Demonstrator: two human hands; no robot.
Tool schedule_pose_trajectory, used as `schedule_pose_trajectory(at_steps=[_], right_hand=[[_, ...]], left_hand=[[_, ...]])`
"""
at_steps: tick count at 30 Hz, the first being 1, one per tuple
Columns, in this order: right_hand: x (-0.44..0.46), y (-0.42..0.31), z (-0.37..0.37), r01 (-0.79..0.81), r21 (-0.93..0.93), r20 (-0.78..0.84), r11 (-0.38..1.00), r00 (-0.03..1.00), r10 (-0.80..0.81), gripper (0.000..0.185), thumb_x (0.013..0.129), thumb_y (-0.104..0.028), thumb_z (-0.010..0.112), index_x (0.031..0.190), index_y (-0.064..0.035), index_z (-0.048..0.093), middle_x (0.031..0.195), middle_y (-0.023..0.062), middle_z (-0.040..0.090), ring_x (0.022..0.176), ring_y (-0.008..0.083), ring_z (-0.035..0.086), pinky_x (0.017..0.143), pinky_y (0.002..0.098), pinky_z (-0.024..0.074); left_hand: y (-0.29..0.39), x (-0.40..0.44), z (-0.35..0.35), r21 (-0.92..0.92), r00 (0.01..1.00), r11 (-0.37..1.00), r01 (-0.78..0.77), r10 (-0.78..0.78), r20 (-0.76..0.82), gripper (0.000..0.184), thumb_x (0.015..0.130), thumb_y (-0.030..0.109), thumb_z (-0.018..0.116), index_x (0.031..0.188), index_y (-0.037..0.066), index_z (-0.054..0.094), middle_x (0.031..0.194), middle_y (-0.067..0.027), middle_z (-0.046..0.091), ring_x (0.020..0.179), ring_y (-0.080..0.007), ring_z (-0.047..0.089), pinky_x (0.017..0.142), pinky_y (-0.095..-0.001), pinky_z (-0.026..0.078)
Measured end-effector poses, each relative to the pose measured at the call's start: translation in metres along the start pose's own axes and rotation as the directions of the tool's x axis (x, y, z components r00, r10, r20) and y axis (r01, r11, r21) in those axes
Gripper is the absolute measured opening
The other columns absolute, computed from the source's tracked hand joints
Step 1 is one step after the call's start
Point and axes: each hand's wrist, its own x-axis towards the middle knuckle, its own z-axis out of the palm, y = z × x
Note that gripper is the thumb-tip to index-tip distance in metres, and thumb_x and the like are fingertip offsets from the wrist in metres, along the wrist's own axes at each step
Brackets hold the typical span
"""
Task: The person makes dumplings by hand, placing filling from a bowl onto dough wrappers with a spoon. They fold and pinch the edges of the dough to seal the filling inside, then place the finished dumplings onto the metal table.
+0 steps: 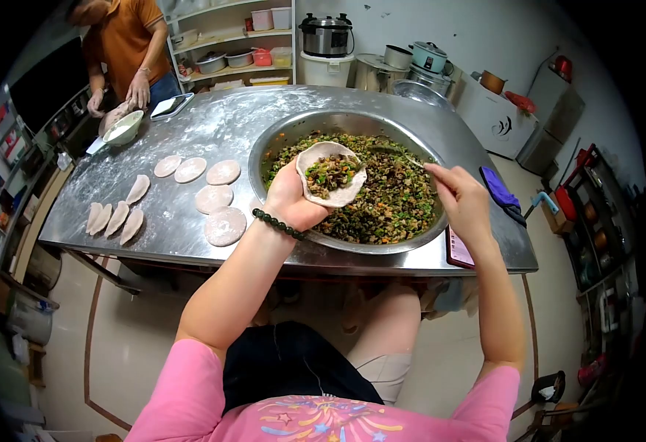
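Observation:
My left hand (291,197), a dark bead bracelet at its wrist, is closed around a round dough wrapper (343,196) cupped in the palm. Chopped filling (330,172) with green and orange bits sits inside the wrapper. Behind and below it is a wide metal bowl (419,241) holding a lot of the same mixture (389,210). At the bowl's right side, my right hand (461,197) pinches the thin handle of a spoon (416,160); its far end lies in the mixture, mostly hidden.
Several flat wrappers (225,227) lie left of the bowl, with folded dumplings (132,225) farther left. A phone (458,249) and purple cloth (501,190) are at the right edge. Across the floured table (190,132), a person (124,51) handles dough beside a bowl (124,128).

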Motion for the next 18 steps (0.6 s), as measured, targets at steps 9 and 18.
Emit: schedule_pose_trajectory(at_steps=[9, 18], right_hand=[[0.006, -0.017, -0.032, 0.364, -0.087, -0.086, 0.927, 0.925, -0.371, 0.029, 0.07, -0.004, 0.066, 0.096, -0.0177, 0.068, 0.07, 0.0038, 0.053, 0.063, 0.0193, 0.053, 0.054, 0.0311, 0.0431], [-0.005, 0.007, -0.009, 0.304, -0.255, 0.092, 0.918, 0.952, -0.29, 0.034, 0.067, -0.021, 0.072, 0.098, -0.0129, 0.063, 0.11, 0.0076, 0.052, 0.106, 0.0258, 0.047, 0.089, 0.0409, 0.0347]], left_hand=[[0.003, 0.003, 0.002, 0.058, 0.996, 0.998, -0.038, 0.043, -0.073, 0.037, 0.097, 0.02, 0.026, 0.117, -0.001, 0.048, 0.12, -0.0206, 0.049, 0.111, -0.0345, 0.049, 0.095, -0.0503, 0.041], [-0.014, -0.005, 0.024, 0.102, 0.982, 0.993, -0.054, 0.071, -0.175, 0.055, 0.096, 0.042, 0.02, 0.123, -0.001, 0.04, 0.125, -0.0211, 0.044, 0.116, -0.0359, 0.043, 0.1, -0.0529, 0.035]])
